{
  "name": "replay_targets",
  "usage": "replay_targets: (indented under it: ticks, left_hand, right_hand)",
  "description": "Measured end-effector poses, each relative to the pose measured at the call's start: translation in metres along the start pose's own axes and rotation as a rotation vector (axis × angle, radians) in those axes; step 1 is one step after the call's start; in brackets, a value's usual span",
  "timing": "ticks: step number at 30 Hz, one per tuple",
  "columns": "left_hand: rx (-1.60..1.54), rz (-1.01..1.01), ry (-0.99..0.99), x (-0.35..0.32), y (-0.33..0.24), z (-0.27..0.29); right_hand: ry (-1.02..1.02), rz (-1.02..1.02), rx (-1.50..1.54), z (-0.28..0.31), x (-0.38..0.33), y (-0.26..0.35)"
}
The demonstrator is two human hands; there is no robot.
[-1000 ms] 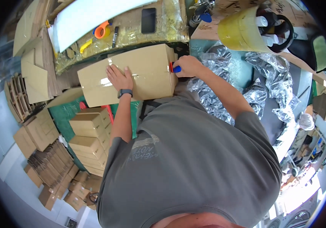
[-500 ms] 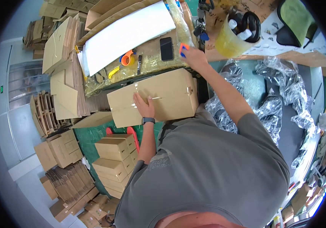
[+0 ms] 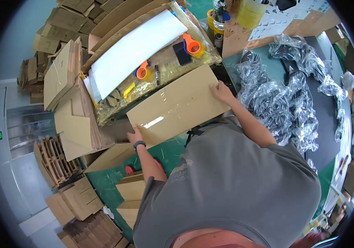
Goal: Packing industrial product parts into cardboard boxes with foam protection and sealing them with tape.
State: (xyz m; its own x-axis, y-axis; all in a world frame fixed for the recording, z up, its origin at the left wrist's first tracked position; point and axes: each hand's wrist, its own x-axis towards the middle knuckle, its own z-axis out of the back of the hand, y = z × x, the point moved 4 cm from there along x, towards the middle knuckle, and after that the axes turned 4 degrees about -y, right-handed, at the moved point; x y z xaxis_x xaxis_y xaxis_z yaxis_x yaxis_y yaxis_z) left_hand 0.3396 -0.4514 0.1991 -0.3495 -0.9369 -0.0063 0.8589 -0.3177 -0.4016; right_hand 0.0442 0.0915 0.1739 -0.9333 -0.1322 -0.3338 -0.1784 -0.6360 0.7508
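I hold a long closed cardboard box (image 3: 177, 105) between both hands, tilted with its right end higher in the picture. Shiny clear tape shows on its face. My left hand (image 3: 134, 135) grips the lower left end, its thumb over the edge. At the right end my right hand (image 3: 224, 93) is closed on the edge, some fingers hidden behind the box. Just beyond the box, on the tape-covered bench (image 3: 166, 70), rest an orange tape dispenser (image 3: 192, 46), a black phone (image 3: 181, 54), a second tape dispenser (image 3: 143, 72), a black marker (image 3: 157, 75) and a yellow-handled cutter (image 3: 129, 89).
White foam sheets (image 3: 137, 51) cover the bench's far side. Flat cardboard stacks (image 3: 75, 111) stand at left. Small boxes (image 3: 131, 188) are piled on the green floor at lower left. Plastic-wrapped dark items (image 3: 276, 99) lie on the table at right, below a yellow bucket (image 3: 251, 14).
My right hand has let go of the orange tape dispenser, which now rests by the phone, and grips the box's right end. My left hand moved from the box's top to its left end.
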Motion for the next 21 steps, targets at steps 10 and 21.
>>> replay_targets:
  ticks: [10,21]
  left_hand:
    - [-1.147,-0.12,0.234,-0.027,-0.003,0.171]
    - [-1.27,0.459,0.839,0.013,0.087,0.037]
  right_hand:
    - [-0.429,0.173,0.76,0.13,-0.198,0.134]
    - [0.089,-0.057,0.894,0.024,-0.119,-0.091]
